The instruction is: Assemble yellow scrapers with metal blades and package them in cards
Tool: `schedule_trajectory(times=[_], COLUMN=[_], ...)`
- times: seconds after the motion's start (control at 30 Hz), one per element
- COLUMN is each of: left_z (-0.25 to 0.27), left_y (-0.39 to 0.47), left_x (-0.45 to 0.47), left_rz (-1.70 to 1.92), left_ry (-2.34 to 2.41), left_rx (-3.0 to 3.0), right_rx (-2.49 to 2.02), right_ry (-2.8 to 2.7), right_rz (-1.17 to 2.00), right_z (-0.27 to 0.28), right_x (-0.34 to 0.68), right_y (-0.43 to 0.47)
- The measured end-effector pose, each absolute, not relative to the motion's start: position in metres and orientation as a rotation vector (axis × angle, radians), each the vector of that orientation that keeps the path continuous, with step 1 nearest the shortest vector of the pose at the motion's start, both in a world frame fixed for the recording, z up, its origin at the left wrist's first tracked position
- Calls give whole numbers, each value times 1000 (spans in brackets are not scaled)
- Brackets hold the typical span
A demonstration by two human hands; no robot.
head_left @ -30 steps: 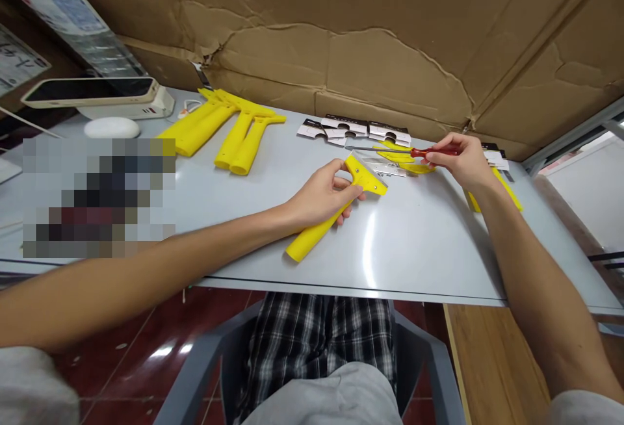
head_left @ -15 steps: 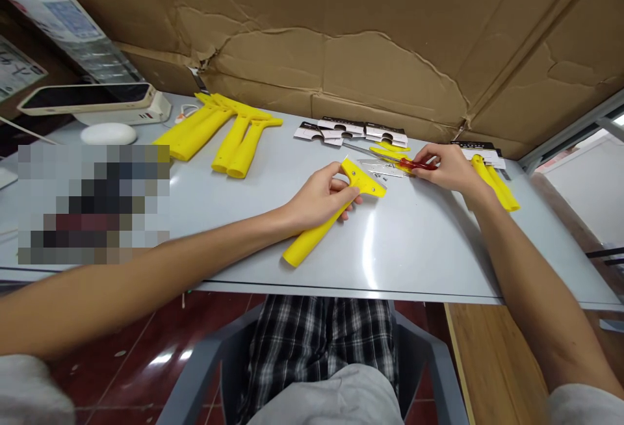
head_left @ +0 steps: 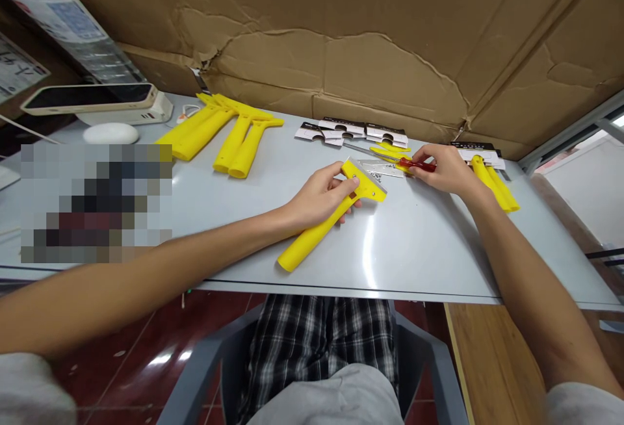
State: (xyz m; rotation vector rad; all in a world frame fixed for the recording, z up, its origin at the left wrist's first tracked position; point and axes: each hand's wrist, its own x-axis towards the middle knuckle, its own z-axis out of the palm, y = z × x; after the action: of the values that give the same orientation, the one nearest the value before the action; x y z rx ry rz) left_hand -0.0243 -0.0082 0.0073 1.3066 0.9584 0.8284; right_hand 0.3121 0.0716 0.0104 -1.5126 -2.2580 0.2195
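Observation:
My left hand [head_left: 324, 194] is closed around a yellow scraper [head_left: 312, 238] just below its head, thumb pressed on the head. A metal blade edge and a screw show along that head, and the hollow handle slants toward the front edge. In my right hand [head_left: 444, 168] is a screwdriver [head_left: 420, 164] by its red handle, its shaft pointing left. Beneath and beside the shaft lie yellow plastic pieces [head_left: 390, 147], flat metal blades [head_left: 387, 169] and several small screws [head_left: 375, 178]. My fingers hide part of both tools.
Yellow scraper handles [head_left: 244, 149] lie at the left; two more yellow handles [head_left: 494, 181] are at the right. Several black-and-white cards [head_left: 344, 128] rest along the cardboard wall [head_left: 273, 67]. A phone [head_left: 90, 97], white mouse [head_left: 111, 133] and plastic bottle [head_left: 73, 28] occupy the left end.
The scraper has turned slightly in my left hand, showing more blade edge, and its handle end has moved a little left and nearer. My right hand has barely moved and keeps the screwdriver.

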Motion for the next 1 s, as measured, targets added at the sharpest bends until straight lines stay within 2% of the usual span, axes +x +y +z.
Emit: schedule_trajectory(times=[0.23, 0.33, 0.4, 0.6, 0.7, 0.83, 1.0], left_z=[6, 3, 1, -10, -18, -22, -13], left_y=[-9, -7, -3, 9, 12, 12, 12], left_x=[-22, -21, -21, -20, -22, -24, -26], left_rz=[848, 968, 1051, 1201, 1209, 1175, 1114], left_ry=[952, 862, 829, 744, 690, 702, 795], left_rx=[1266, 1157, 1055, 914, 980, 1087, 1126], right_rx=[-1379, -1380, -1439, -1319, -1234, -1181, -1262], right_ry=[-2236, -2084, -2010, -1999, -1945, -1823, -1636], right_rz=[-66, -69, 114, 1105, 1432, 1618, 1595], right_z=[16, 23, 26, 23, 18, 13, 10], right_x=[298, 272, 250, 193, 179, 173, 175], right_y=[65, 50, 36, -2, -14, -20, -15])
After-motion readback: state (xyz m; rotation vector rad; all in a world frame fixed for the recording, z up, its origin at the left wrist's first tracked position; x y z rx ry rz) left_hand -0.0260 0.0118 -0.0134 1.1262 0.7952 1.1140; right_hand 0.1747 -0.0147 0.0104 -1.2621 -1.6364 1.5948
